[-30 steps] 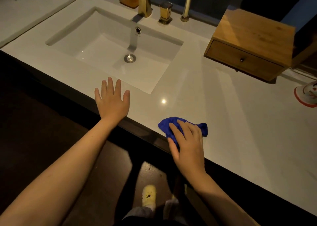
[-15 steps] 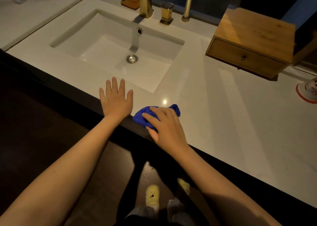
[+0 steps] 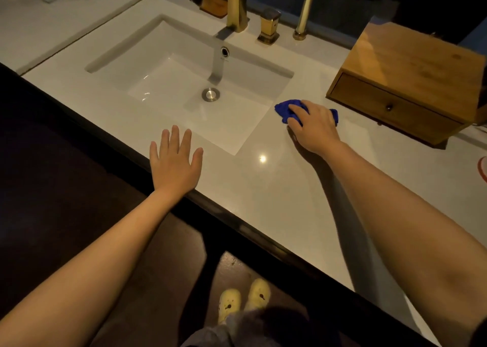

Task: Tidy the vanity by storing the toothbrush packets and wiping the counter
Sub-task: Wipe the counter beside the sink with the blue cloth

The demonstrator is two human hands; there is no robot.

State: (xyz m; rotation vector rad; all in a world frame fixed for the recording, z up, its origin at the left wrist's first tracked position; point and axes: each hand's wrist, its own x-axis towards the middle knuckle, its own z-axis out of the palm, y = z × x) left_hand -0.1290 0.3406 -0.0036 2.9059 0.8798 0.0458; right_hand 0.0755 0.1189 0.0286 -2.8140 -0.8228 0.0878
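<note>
My right hand (image 3: 315,129) presses a crumpled blue cloth (image 3: 286,110) onto the white counter (image 3: 276,201), just right of the sink's right rim and in front of the wooden drawer box (image 3: 411,80). The cloth shows on both sides of my fingers. My left hand (image 3: 175,162) lies flat, fingers spread, on the counter's front strip below the sink (image 3: 184,83). The box's drawer is closed, with a small dark knob (image 3: 389,107). No toothbrush packets are visible.
A gold faucet (image 3: 235,3), a gold handle (image 3: 268,26) and a gold post (image 3: 305,9) stand behind the sink. A red-rimmed white object (image 3: 483,168) shows at the right edge. The counter's dark front edge (image 3: 237,220) runs diagonally; my yellow shoes (image 3: 245,299) are below.
My right hand has slid the blue cloth from the front edge beside my left hand away and to the right, up next to the sink's right rim. My left hand has stayed put.
</note>
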